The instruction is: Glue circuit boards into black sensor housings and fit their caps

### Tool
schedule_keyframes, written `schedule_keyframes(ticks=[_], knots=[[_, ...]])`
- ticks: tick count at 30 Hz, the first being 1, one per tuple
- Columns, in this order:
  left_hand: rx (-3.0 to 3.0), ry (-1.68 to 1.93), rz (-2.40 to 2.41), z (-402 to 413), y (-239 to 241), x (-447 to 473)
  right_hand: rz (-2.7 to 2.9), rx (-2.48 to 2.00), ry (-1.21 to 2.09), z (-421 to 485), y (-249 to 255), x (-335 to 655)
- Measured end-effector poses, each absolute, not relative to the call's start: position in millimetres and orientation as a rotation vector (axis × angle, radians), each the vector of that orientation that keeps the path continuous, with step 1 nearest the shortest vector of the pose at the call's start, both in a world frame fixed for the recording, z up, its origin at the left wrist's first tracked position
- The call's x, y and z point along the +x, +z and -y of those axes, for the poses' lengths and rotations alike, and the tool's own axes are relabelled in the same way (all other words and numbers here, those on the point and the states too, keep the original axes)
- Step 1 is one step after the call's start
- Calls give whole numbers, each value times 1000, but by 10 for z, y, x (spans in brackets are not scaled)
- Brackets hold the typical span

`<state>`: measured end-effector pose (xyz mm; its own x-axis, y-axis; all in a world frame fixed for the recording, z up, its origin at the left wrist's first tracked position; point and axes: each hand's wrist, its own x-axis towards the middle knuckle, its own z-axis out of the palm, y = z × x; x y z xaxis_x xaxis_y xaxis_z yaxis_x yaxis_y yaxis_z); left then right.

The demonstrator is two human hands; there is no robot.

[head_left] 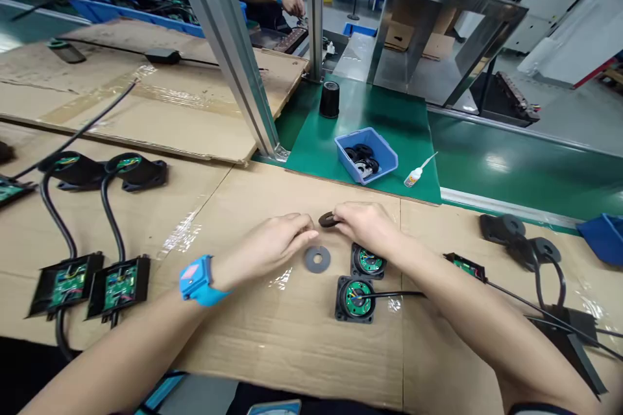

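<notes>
My right hand [367,224] pinches a dark flat ring [327,220] at its edge, holding it tilted above the cardboard. My left hand [280,243], with a blue wrist strap, is just left of that ring. Its fingers are drawn together, and anything between them is too small to make out. A grey flat ring [317,259] lies on the cardboard beneath my hands. Nearby sit two square black housings with round green circuit boards: one housing [368,262] partly under my right wrist, the other housing [355,299] nearer me with a black cable.
A blue bin [367,155] of black rings, a small white bottle [413,176] and a black cup [329,100] stand on the green mat. Cabled circuit boxes [119,285] lie left; more cabled parts [540,253] lie right. A metal post [233,45] rises ahead. Another person's hand [293,4] works beyond.
</notes>
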<state>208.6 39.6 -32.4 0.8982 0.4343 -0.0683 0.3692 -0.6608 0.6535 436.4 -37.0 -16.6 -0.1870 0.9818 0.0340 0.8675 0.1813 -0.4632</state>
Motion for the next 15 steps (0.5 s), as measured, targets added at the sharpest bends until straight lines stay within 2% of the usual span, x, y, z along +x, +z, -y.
schedule_keyframes(ticks=[7,10,15], knots=[[2369,256,-712,-135,-338,1908,2267,-1584,768,436,50,4442],[2420,266,-669,-82,-401,1906,2026,-1761,659,665,143,4765],[2527,284,-534,-36,-518,1914,1321,-2164,254,867,-5,5503]])
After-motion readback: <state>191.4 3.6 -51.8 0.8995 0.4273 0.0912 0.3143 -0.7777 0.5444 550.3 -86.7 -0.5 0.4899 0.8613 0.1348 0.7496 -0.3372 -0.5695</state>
